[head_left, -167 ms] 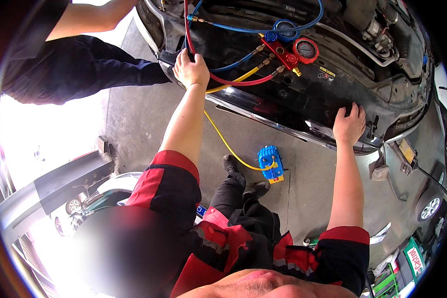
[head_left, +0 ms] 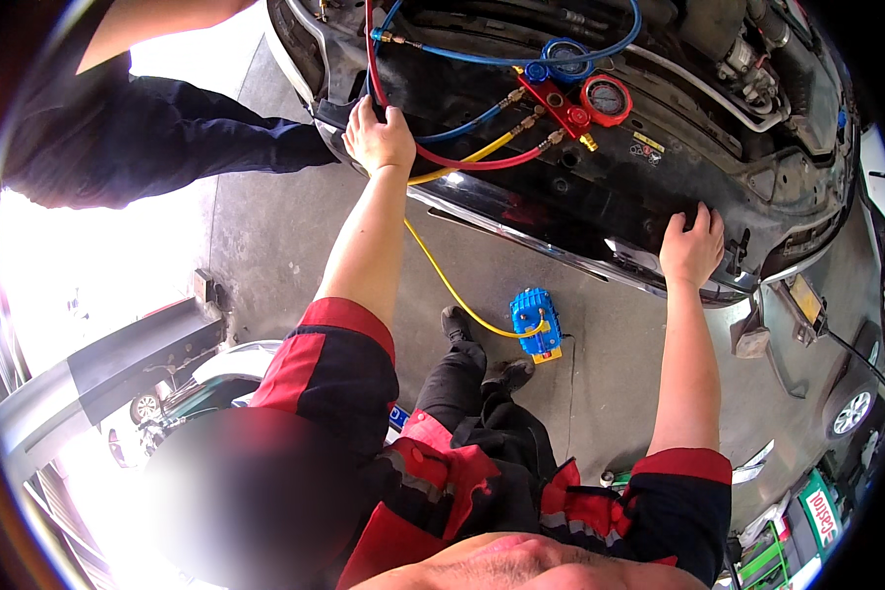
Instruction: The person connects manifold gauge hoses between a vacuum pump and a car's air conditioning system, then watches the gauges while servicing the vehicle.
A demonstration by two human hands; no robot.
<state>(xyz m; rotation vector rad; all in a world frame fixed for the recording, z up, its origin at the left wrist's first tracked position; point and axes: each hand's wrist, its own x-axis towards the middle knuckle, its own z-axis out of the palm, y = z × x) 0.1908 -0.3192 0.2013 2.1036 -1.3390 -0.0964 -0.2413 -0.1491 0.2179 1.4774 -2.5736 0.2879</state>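
Gauge set (head_left: 558, 103) lying on a car's black front panel (head_left: 600, 187).
Left hand (head_left: 379, 144), loosely spread, rests beside the red hose (head_left: 477, 165); right hand (head_left: 693, 248), fingers slightly parted, rests on the panel's right side.

There are one left hand (head_left: 379, 143), one right hand (head_left: 691, 246) and, far in the scene, one red manifold (head_left: 553, 103), two gauges (head_left: 606, 99) and three attached hoses (head_left: 487, 165); nearer stand one blue unit (head_left: 534, 307) and two shoes (head_left: 455, 324).

Black car front panel (head_left: 600, 187), glossy along front edge; red gauge manifold (head_left: 566, 111) atop, coloured hoses (head_left: 492, 164) attached.
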